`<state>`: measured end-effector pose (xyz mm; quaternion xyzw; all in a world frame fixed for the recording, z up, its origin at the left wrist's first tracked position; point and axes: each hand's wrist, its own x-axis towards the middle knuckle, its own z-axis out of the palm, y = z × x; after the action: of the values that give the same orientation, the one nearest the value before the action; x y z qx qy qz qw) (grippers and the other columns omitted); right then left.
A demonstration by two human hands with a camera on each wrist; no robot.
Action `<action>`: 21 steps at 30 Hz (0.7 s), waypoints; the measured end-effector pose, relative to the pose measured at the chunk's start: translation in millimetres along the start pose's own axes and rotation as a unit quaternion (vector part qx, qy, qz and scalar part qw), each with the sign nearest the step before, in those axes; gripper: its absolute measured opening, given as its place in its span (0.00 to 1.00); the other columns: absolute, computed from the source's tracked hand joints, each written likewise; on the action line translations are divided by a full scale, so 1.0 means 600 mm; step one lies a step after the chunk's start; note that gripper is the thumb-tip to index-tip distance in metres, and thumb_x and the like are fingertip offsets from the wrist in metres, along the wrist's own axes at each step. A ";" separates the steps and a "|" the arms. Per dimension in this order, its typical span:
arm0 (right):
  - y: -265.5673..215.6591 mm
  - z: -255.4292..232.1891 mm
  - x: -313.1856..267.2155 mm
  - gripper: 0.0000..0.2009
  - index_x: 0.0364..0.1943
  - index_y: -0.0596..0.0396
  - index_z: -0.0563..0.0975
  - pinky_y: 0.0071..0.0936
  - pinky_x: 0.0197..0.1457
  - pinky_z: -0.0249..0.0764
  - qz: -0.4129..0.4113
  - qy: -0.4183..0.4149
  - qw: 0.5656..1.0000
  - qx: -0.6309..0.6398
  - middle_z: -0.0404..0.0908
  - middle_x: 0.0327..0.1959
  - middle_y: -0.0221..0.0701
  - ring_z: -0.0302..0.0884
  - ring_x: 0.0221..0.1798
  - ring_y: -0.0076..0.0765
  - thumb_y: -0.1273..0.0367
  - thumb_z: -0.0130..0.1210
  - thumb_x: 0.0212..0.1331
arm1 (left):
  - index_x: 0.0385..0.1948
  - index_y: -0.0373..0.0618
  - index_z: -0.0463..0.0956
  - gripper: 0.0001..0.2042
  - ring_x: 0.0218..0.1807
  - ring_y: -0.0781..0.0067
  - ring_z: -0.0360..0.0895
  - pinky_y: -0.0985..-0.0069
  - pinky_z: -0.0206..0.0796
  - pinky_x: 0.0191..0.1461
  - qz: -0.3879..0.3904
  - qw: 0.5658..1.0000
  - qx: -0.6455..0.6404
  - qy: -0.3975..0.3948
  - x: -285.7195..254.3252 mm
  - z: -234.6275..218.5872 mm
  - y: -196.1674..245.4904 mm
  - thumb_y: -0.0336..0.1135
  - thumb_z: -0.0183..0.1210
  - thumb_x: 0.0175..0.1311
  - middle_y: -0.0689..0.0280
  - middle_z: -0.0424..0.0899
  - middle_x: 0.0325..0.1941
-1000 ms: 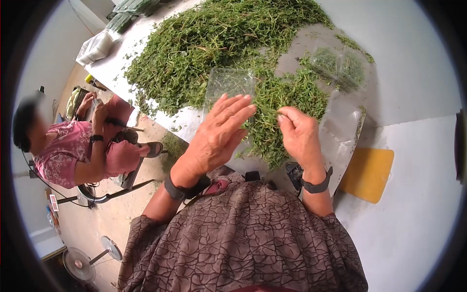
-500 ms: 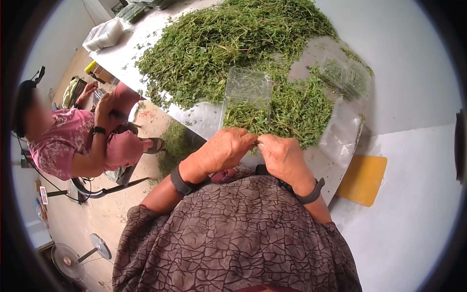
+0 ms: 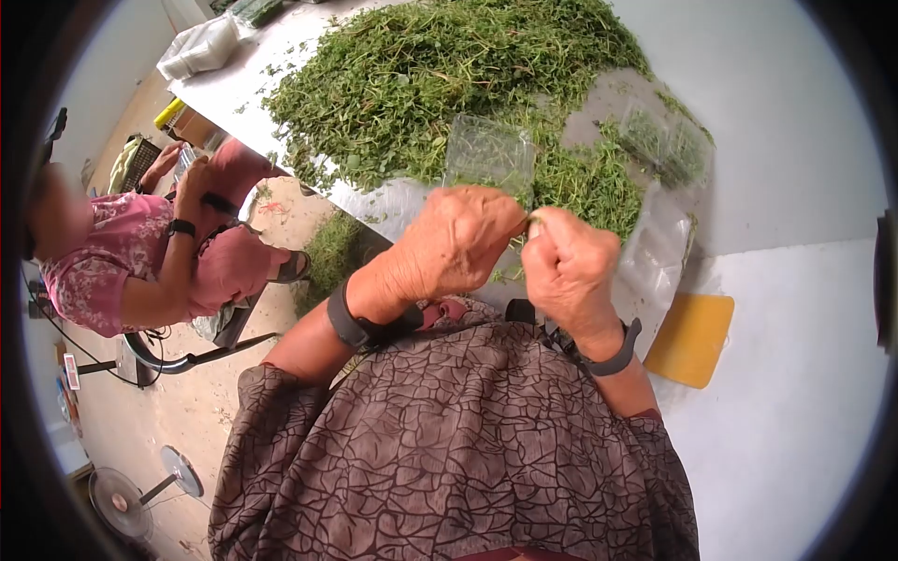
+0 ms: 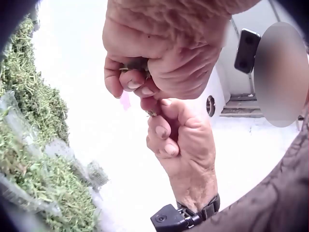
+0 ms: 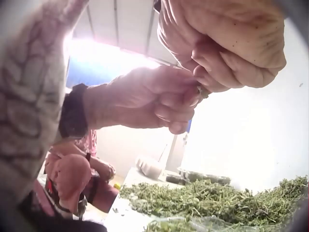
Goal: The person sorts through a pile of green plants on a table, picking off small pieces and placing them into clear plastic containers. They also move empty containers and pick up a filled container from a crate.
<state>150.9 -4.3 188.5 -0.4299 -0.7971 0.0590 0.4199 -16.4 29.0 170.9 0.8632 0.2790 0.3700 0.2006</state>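
Observation:
My left hand (image 3: 458,238) and right hand (image 3: 571,257) meet knuckle to knuckle above the table's front edge. Both have curled fingers and pinch a small green sprig (image 5: 203,92) between their fingertips; most of it is hidden by the fingers. In the left wrist view, thin green stems (image 4: 126,69) also poke out of the left hand's curled fingers. Just beyond the hands stands a clear plastic box (image 3: 489,150) with a few greens in it. Behind it spreads a large heap of leafy green sprigs (image 3: 440,79).
Clear plastic packs (image 3: 658,248) lie at the table's right, with a box of greens (image 3: 666,145) behind. White stacked containers (image 3: 198,49) stand far left. A seated person in pink (image 3: 140,252) works at left, above a standing fan (image 3: 117,500). A yellow board (image 3: 690,341) is at right.
The left hand went from flat and open to curled, and met the right hand at the fingertips. Both hands then rose slightly away from my body, still together.

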 end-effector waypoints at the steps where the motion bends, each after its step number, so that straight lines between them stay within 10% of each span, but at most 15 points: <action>1: -0.011 -0.005 0.014 0.06 0.20 0.58 0.70 0.23 0.17 0.59 0.039 0.031 0.997 0.058 0.65 0.13 0.28 0.60 0.14 0.24 0.81 0.52 0.48 | 0.29 0.39 0.70 0.06 0.26 0.52 0.73 0.63 0.66 0.29 0.031 0.998 -0.016 0.046 0.012 -0.006 0.002 0.22 0.56 0.50 0.58 0.71 0.22; 10: -0.041 -0.030 0.053 0.05 0.26 0.63 0.77 0.16 0.20 0.54 0.230 0.054 0.925 0.298 0.67 0.18 0.16 0.57 0.21 0.09 0.80 0.51 0.58 | 0.40 0.41 0.73 0.05 0.27 0.66 0.79 0.72 0.70 0.30 0.119 0.965 -0.198 0.123 0.035 -0.037 -0.009 0.24 0.52 0.66 0.61 0.79 0.27; 16: -0.024 -0.040 0.047 0.03 0.31 0.60 0.78 0.21 0.20 0.61 0.148 -0.063 0.946 0.281 0.70 0.16 0.25 0.65 0.17 0.17 0.79 0.53 0.57 | 0.43 0.41 0.73 0.07 0.28 0.66 0.79 0.72 0.70 0.30 0.106 0.967 -0.230 0.038 0.017 -0.055 -0.020 0.24 0.52 0.67 0.61 0.79 0.28; 18: -0.012 -0.034 0.049 0.05 0.33 0.58 0.78 0.24 0.20 0.65 -0.026 -0.035 0.987 0.158 0.73 0.17 0.34 0.71 0.16 0.29 0.80 0.54 0.54 | 0.44 0.42 0.73 0.07 0.28 0.65 0.79 0.71 0.70 0.30 0.114 0.965 -0.233 0.041 0.016 -0.051 -0.025 0.24 0.52 0.66 0.61 0.79 0.27; 21: -0.006 -0.030 0.050 0.06 0.32 0.58 0.78 0.27 0.19 0.66 -0.064 -0.040 0.997 0.030 0.73 0.18 0.38 0.71 0.15 0.38 0.81 0.54 0.51 | 0.44 0.42 0.72 0.07 0.28 0.64 0.79 0.71 0.71 0.30 0.106 0.974 -0.196 0.029 0.018 -0.048 -0.027 0.24 0.53 0.66 0.60 0.79 0.26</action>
<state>153.2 11.1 220.2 -0.3622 -0.8373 0.0731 0.4031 -37.6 52.3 186.2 0.8202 0.1140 0.4619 0.3176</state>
